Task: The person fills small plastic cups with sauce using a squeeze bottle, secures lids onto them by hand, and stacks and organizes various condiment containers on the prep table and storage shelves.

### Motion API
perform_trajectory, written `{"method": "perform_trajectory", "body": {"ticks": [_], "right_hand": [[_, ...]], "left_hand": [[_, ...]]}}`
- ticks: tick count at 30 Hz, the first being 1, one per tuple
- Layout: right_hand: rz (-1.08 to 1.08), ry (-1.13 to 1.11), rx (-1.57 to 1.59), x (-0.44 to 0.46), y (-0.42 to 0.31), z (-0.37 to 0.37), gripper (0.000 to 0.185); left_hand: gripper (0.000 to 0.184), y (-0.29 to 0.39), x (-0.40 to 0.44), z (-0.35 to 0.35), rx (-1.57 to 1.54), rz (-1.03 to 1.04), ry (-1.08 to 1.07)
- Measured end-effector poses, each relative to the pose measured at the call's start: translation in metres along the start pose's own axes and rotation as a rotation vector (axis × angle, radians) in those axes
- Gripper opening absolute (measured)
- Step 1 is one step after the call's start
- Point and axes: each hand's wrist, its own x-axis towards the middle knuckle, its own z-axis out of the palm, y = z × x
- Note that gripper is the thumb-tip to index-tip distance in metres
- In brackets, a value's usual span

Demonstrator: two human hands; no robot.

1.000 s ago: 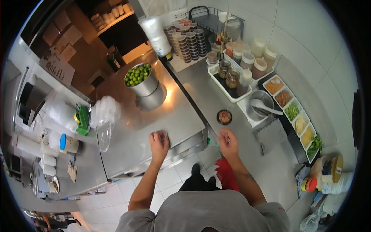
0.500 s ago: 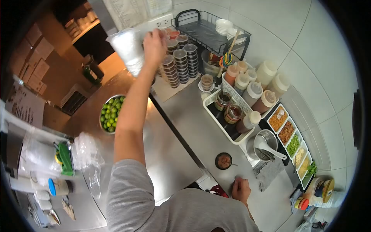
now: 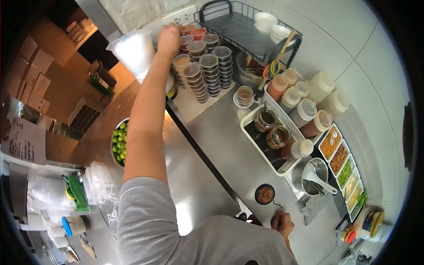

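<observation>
My left hand [image 3: 169, 40] reaches to the far end of the counter, beside stacked lidded sauce cups [image 3: 210, 62]. Its fingers are bent and mostly turned away from me, so what they hold, if anything, is hidden. Just left of this hand stands a white plastic-wrapped bundle [image 3: 133, 54]. My right hand [image 3: 282, 224] rests on the steel counter near my body, its fingers curled closed with nothing visible in them. Close to it is a small dark bowl [image 3: 265, 194] of reddish-brown paste, with a thin spoon handle sticking out toward the hand.
A white basket [image 3: 252, 138] holds jars and a squeeze bottle. Several more squeeze bottles [image 3: 306, 110] stand behind it. Right of these are a metal pot [image 3: 304, 170] with a white ladle [image 3: 319, 180] and trays of toppings [image 3: 339, 159]. Limes [image 3: 119, 142] fill a bowl at left.
My left hand has shifted left and away from the front cups, uncovering more of them. The whole view has tilted slightly. My right hand stays on the counter near the dark bowl.
</observation>
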Motion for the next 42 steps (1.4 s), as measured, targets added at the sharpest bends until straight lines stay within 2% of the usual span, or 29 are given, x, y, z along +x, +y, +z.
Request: {"method": "perform_trajectory", "body": {"ticks": [4, 6, 9, 10, 11, 12, 13, 14, 15, 16, 17, 19, 20, 21, 22, 24, 25, 27, 30, 35, 39, 42], "right_hand": [[-0.013, 0.021, -0.010, -0.001, 0.001, 0.002, 0.012], [0.021, 0.063, 0.051, -0.005, 0.005, 0.009, 0.010], [0.082, 0.040, 0.085, -0.006, 0.003, 0.008, 0.006], [0.105, 0.024, 0.082, -0.006, 0.003, 0.005, 0.005], [0.113, 0.005, 0.080, -0.007, 0.005, 0.004, 0.005], [0.127, -0.006, 0.082, -0.007, 0.008, 0.004, 0.005], [0.142, -0.009, 0.085, -0.008, 0.009, 0.006, 0.005], [0.131, -0.006, 0.083, -0.008, 0.008, 0.006, 0.005], [0.116, -0.002, 0.079, -0.006, 0.007, 0.006, 0.005], [0.097, 0.000, 0.076, -0.006, 0.006, 0.004, 0.005], [0.075, -0.016, 0.087, -0.006, 0.007, 0.002, 0.006], [0.035, -0.036, 0.121, -0.004, 0.007, 0.000, 0.009], [-0.017, -0.003, 0.173, -0.003, 0.006, 0.000, 0.012], [-0.068, 0.027, 0.228, -0.003, 0.004, 0.000, 0.014], [-0.121, 0.053, 0.287, -0.004, 0.004, 0.000, 0.017], [-0.086, 0.021, 0.298, -0.003, 0.020, 0.006, 0.022], [-0.158, 0.031, 0.217, 0.000, 0.025, 0.007, 0.026], [-0.170, 0.056, 0.235, 0.003, 0.029, 0.011, 0.028], [-0.174, 0.111, 0.185, 0.001, 0.033, 0.011, 0.031], [-0.103, 0.178, 0.363, -0.022, 0.040, 0.019, 0.035], [-0.174, 0.111, 0.399, -0.063, 0.001, 0.034, 0.028], [-0.308, 0.106, 0.584, -0.087, -0.074, 0.065, 0.022]], "left_hand": [[0.015, 0.005, 0.001, 0.005, 0.023, 0.031, 0.030], [0.015, 0.005, 0.005, 0.004, 0.069, -0.041, -0.149], [0.024, 0.051, 0.007, -0.056, 0.130, -0.201, -0.462], [0.029, 0.036, 0.003, -0.026, 0.219, -0.036, -0.284], [0.038, 0.041, -0.004, -0.004, 0.007, -0.089, 0.042], [0.040, 0.076, -0.028, -0.048, 0.155, -0.109, 0.144], [0.041, 0.092, -0.044, -0.050, 0.080, -0.126, 0.239], [0.044, 0.111, -0.075, -0.062, -0.010, -0.088, 0.212], [0.034, 0.131, -0.117, -0.086, -0.088, -0.041, 0.156], [0.032, 0.148, -0.160, -0.109, -0.121, 0.057, 0.206], [0.040, 0.152, -0.201, -0.134, -0.196, 0.103, 0.222], [0.038, 0.140, -0.290, -0.179, -0.184, -0.132, 0.005], [0.040, 0.131, -0.328, -0.217, -0.153, -0.408, -0.183], [0.046, 0.112, -0.387, -0.226, -0.064, -0.482, 0.042], [0.052, 0.094, -0.440, -0.250, 0.074, -0.723, -0.106], [0.054, 0.073, -0.541, -0.295, 0.459, -0.956, -0.143], [0.053, 0.068, -0.578, -0.321, 0.420, -1.040, -0.212], [0.052, 0.068, -0.635, -0.366, 0.310, -1.199, -0.348], [0.048, 0.094, -0.681, -0.418, 0.263, -1.020, -0.262], [0.041, 0.093, -0.725, -0.492, 0.102, -1.004, -0.428], [0.043, 0.044, -0.768, -0.550, 0.226, -1.088, -0.468], [0.045, -0.018, -0.810, -0.603, 0.309, -1.112, -0.368]]}}
